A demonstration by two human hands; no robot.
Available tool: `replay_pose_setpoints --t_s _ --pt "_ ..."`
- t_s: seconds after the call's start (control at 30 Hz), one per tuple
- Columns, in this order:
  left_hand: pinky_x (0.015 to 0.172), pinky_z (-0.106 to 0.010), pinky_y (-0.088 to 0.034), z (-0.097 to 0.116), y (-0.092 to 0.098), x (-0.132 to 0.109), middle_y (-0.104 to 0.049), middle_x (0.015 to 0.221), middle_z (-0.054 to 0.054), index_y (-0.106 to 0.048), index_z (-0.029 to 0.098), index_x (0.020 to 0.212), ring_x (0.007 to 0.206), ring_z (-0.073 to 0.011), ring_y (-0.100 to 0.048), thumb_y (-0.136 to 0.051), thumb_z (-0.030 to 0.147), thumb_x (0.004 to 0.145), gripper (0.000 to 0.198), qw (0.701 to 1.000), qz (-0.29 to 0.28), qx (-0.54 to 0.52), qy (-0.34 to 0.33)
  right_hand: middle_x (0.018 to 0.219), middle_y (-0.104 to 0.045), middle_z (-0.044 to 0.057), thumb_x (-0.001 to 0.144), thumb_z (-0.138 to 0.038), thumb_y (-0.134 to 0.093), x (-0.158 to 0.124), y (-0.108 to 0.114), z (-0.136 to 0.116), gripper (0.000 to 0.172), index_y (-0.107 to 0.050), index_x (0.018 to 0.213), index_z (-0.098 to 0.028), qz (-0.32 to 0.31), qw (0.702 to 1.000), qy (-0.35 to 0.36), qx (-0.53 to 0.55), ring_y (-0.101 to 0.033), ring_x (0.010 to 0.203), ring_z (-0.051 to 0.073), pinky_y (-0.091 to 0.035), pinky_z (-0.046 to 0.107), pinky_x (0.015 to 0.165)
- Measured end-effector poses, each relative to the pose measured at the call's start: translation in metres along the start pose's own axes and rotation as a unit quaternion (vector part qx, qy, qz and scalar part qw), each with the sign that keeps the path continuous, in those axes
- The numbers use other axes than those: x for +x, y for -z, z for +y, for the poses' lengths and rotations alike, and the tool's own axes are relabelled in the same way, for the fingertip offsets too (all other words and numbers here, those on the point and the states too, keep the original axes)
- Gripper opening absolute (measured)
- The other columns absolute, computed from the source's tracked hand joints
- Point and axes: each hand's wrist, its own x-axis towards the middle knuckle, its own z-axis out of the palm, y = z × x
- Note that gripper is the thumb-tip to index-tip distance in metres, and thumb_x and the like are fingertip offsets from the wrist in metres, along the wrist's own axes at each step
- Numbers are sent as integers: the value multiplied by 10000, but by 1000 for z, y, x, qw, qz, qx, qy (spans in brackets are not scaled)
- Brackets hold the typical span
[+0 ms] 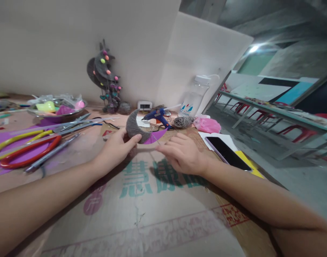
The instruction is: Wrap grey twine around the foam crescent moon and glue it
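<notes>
My left hand (120, 144) grips a crescent moon shape (135, 129) wound mostly in grey yarn, its thumb on the front face. The crescent's right tip shows bare purple (156, 136). My right hand (181, 151) is closed in a pinch on a thin strand of grey yarn (154, 139) that runs to the crescent. Behind the crescent lie a blue glue gun (158, 116) and a loose ball of grey yarn (182, 122). Both hands are just above a printed cardboard sheet (142, 221).
Red-and-yellow-handled scissors (31, 148), a pen (52, 153) and a metal bowl (56, 113) are on the left. A decorated grey moon hanging (105, 75) leans at the back wall. A water bottle (194, 94), pink bag (207, 125) and phone (227, 153) are on the right.
</notes>
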Motion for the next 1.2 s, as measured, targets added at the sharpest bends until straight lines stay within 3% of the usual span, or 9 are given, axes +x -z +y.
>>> replay_pose_setpoints --t_s 0.1,0.2,0.27,0.43,0.57,0.8,1.0,1.1,1.2 --pt "473 -227 -410 3 0 0 -564 605 12 -527 172 806 514 -131 -523 -567 409 789 240 1000 7 -13 16 850 -652 65 877 -280 -452 -2 -3 9 219 -566 1038 -182 12 1000 -1 -15 -558 753 180 -411 329 692" --pt "434 -206 -382 2 0 1 -539 578 25 -516 172 793 478 -113 -492 -561 396 795 229 999 13 -21 20 862 -619 73 881 -321 -449 -3 -5 31 229 -547 1013 -162 105 986 -133 -1 -557 782 181 -430 329 724" --pt "417 -201 -370 -2 -1 2 -513 554 38 -500 179 784 449 -103 -472 -553 394 802 222 999 9 -31 16 853 -607 61 885 -315 -450 -4 -8 48 211 -544 997 -163 134 963 -231 22 -559 768 170 -443 316 715" --pt "391 -202 -366 -13 -3 6 -492 553 48 -474 192 785 419 -94 -448 -560 404 800 229 996 -5 -85 13 1117 -614 104 831 -257 -515 -7 -22 81 326 -531 1138 -150 72 931 -337 117 -593 970 192 -468 342 851" --pt "375 -189 -342 -13 -4 6 -449 530 65 -476 192 789 389 -73 -392 -546 394 815 215 991 -18 -134 17 1283 -539 109 808 -258 -541 -1 -36 96 451 -485 1244 -157 -2 921 -362 145 -550 1119 187 -415 325 969" --pt "370 -188 -344 -8 -5 6 -441 514 71 -498 187 827 386 -76 -397 -551 389 813 209 991 -18 -132 29 1039 -670 127 747 -410 -626 22 -61 126 452 -607 1084 -108 -44 901 -411 131 -636 933 232 -473 349 844" --pt "389 -192 -373 -7 -4 5 -466 532 61 -493 184 800 402 -83 -449 -551 385 809 210 993 -14 -113 30 955 -678 134 738 -298 -630 28 -72 130 352 -594 1026 -99 -10 889 -445 107 -645 847 237 -482 344 770" --pt "394 -193 -380 -5 -4 6 -474 538 56 -503 182 808 415 -89 -462 -551 391 810 215 995 -11 -94 30 971 -673 135 742 -270 -613 31 -67 127 333 -582 1033 -112 11 886 -449 116 -646 852 227 -487 325 754" --pt "375 -186 -357 -5 -4 6 -465 520 61 -499 185 812 395 -83 -436 -549 385 810 206 993 -13 -114 34 888 -689 108 755 -239 -573 34 -55 121 275 -588 1000 -115 10 882 -445 158 -657 712 181 -500 268 635"
